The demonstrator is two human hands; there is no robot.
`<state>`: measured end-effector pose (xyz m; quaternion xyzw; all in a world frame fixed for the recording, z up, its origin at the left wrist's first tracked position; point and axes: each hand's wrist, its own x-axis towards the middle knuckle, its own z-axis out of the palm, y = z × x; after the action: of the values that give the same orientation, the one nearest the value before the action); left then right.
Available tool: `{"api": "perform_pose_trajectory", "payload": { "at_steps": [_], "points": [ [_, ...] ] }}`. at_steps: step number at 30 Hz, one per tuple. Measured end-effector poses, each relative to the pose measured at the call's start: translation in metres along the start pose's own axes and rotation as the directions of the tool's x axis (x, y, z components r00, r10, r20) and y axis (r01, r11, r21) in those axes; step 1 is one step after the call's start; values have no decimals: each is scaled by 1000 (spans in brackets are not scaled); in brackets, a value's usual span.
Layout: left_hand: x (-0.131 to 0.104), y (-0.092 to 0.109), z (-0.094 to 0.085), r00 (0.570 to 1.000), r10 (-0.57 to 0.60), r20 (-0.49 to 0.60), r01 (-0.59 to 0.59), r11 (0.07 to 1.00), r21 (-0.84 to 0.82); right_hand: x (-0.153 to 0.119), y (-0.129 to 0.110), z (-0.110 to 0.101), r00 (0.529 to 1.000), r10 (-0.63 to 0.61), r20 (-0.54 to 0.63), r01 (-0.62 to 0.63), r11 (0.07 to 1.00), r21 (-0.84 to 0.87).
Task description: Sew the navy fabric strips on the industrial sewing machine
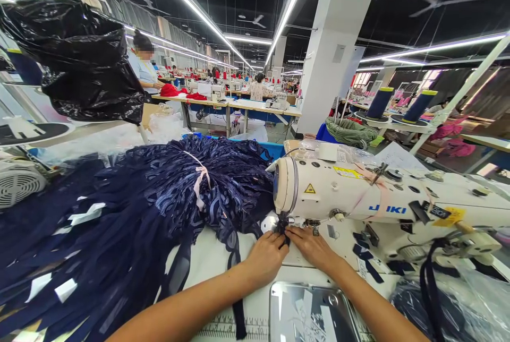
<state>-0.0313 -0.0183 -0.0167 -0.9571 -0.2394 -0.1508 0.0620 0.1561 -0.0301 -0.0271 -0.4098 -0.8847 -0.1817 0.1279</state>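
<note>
At the needle end of a white sewing machine [338, 188], both my hands meet low on the machine bed. My left hand [268, 256] has its fingers bent and pressed together on a small piece of dark navy fabric [285, 234]. From the other side, the fingertips of my right hand [309, 246] pinch the same fabric close to the presser foot. The fabric is mostly hidden by my fingers. To the left lies a big bundle of navy fabric strips [171, 188], tied with a pale pink band [201, 182]. One loose strip [239, 315] hangs past my left forearm.
A metal tray [313, 313] with white labels sits between my forearms. Small navy scraps [366, 257] and clear plastic bags [470, 299] lie at the right. A black plastic bag [79, 60] hangs upper left. Farther back, a person [145, 66] stands at a table with red fabric [169, 90].
</note>
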Motion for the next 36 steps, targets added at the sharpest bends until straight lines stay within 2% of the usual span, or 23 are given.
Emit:
{"api": "perform_pose_trajectory", "payload": {
  "at_steps": [5,13,21,28,31,36],
  "points": [
    [2,-1,-1,1000,-5,22,5,1000,3,2,-1,0,1000,27,16,-27,999,-23],
    [5,-2,-1,1000,-14,-6,14,999,41,2,-4,4,994,107,32,-103,990,-99],
    [10,0,7,998,-56,-32,58,994,91,4,-6,4,980,179,89,-164,974,-154],
    [6,-1,9,999,-31,-43,32,999,32,7,-3,5,977,206,54,-204,978,-42],
    [3,-8,3,1000,-13,2,13,999,-42,6,-2,4,976,219,-10,-219,975,24],
    [1,-27,-9,995,-51,83,61,991,-117,5,-10,-3,982,160,-103,-140,973,181]
  ]
}}
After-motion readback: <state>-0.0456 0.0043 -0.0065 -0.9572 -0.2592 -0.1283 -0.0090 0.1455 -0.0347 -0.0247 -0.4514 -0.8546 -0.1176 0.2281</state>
